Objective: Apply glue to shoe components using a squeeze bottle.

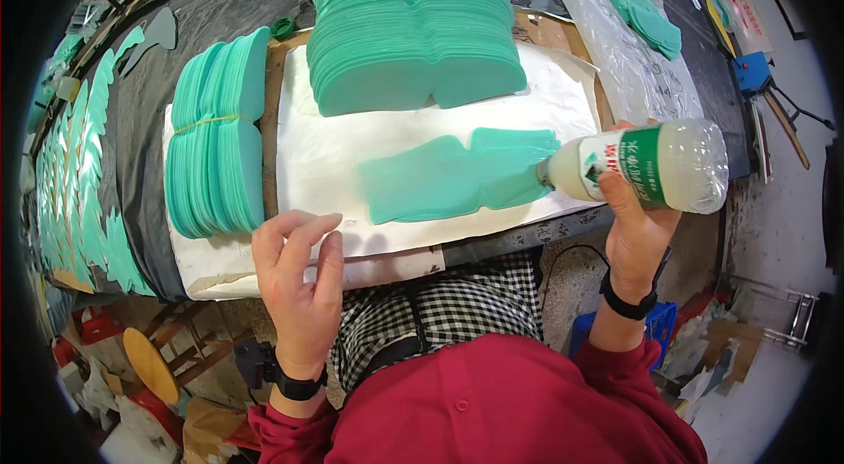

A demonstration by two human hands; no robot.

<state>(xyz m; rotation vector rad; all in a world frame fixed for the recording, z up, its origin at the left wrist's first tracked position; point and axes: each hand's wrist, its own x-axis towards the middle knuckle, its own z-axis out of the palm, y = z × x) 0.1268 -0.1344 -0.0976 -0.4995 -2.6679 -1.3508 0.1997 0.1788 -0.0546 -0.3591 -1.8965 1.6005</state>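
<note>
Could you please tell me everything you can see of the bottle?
The bottle looks like clear plastic, with a green and white label, cloudy pale contents and a narrow grey tip. It is tipped sideways in the right hand, base rightward, tip leftward. The tip is at the right end of the flat green pieces; whether they touch is unclear.

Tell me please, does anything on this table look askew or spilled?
The loose notched green sheets on the white paper lie fanned askew, unlike the neatly banded stack at left. No spill is clearly visible.
</note>
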